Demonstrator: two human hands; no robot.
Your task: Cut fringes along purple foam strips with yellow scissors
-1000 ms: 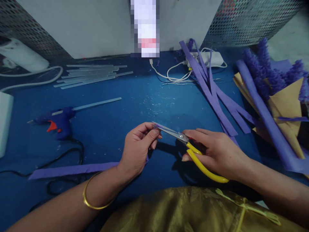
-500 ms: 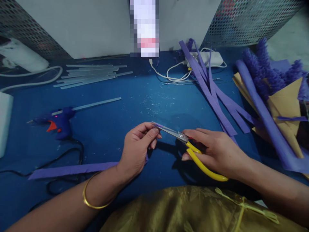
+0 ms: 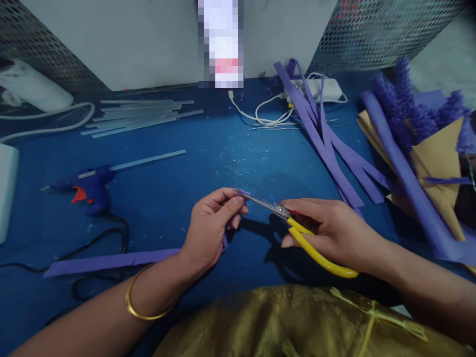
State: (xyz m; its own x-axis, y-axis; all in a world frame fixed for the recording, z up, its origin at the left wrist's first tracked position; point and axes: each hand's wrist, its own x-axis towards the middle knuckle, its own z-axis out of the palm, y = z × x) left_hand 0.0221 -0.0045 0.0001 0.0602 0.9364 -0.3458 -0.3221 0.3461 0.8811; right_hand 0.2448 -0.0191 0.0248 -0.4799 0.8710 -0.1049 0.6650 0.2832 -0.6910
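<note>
Scissors (image 3: 266, 203) meet a purple strip (image 3: 244, 192) in my left hand (image 3: 208, 225).
My left fingers (image 3: 215, 199) pinch the strip; my right hand (image 3: 330, 225) is curled around the yellow-handled scissors, blades pointing to 10 o'clock. From their tips, the glue gun (image 3: 92, 183) lies at 9 o'clock on the tabletop (image 3: 211, 141), more purple strips (image 3: 329, 151) at 2.

Yellow scissor handles (image 3: 320, 255), plain purple strip (image 3: 115, 262), blue table (image 3: 208, 144)

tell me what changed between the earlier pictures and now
The scissors have closed further beside the left hand, and a purple sliver now shows above the blades. Nothing was taken up or let go: the right hand keeps the scissors. The glue gun stayed put.
</note>
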